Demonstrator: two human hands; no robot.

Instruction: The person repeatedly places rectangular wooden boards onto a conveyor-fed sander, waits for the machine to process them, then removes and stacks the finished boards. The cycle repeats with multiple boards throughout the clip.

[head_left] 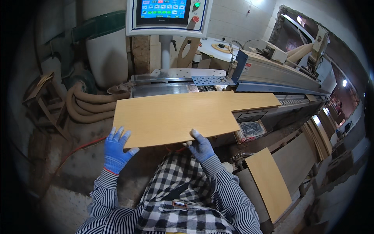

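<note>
A wide, light wood-coloured panel lies level in front of me, its far edge at the metal bed of a long machine. My left hand, in a blue and white glove, is at the panel's near left corner with fingers spread and thumb stretched out. Further right, my right hand, gloved alike, grips the near edge, thumb on top and fingers curled below. A narrower panel of the same colour lies along the machine's front, adjoining the wide panel's right end.
A control screen with green and red buttons stands above the machine. Thick brown hoses and a wooden stool are at left. Another panel lies on a grey surface at right, near stacked boards.
</note>
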